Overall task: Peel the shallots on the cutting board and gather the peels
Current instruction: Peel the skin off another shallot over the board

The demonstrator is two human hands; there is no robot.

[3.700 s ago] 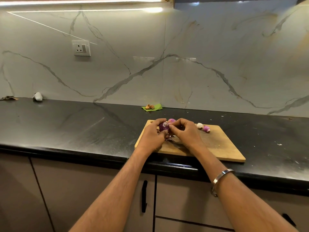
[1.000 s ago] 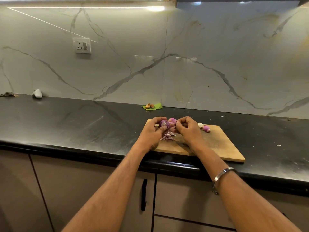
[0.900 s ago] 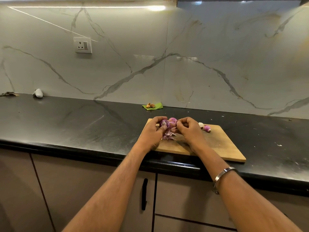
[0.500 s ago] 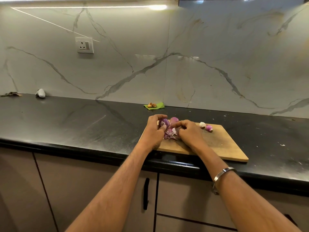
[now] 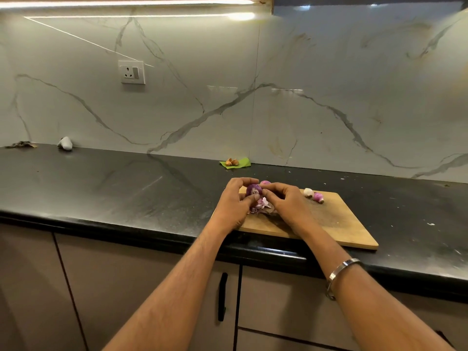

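Two hands at the cutting board [image 5: 336,221]'s ten o'clock corner: left hand [image 5: 234,202] clamps a purple shallot [image 5: 254,190]; right hand [image 5: 286,202] pinches its skin. Peels [image 5: 260,205] lie beneath. Step: peeling. Next, likely: strip, drop onto pile.

A purple shallot [image 5: 253,190] sits above the wooden cutting board [image 5: 334,224]; pale purple peels [image 5: 260,205] pile beneath it. Two more shallots [image 5: 314,195] lie at the board's far edge.
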